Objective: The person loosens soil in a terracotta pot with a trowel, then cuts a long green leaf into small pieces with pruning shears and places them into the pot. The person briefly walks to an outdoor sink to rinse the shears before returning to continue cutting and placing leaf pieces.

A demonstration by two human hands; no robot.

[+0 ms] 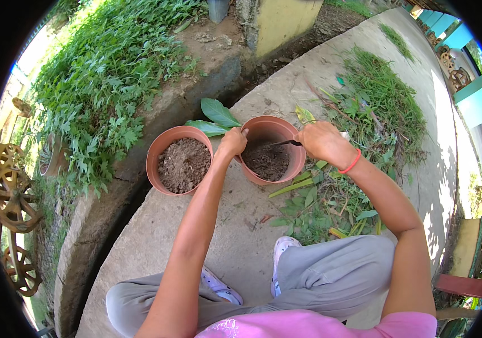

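My left hand [233,142] grips the rim of the right-hand terracotta-coloured plant pot [294,162], thumb at the edge. Dark soil [266,162] covers the bottom of this pot. In my right hand [323,141] is a dark-handled tool [288,143], its end reaching into the pot over the soil; its tip is hard to make out. A second terracotta-coloured pot [153,162] stands just left of my left forearm, filled much higher with crumbly brown soil [184,164]. Two broad green leaves [217,113] lie behind the pots.
Cut grass and weeds [380,101] are heaped on the concrete path [219,236] to the right, with more clippings [321,207] nearer my knee. A narrow drainage gap [116,219] runs along the left. Beyond it grow leafy plants [97,84]. A yellowish post [285,25] stands at the back.
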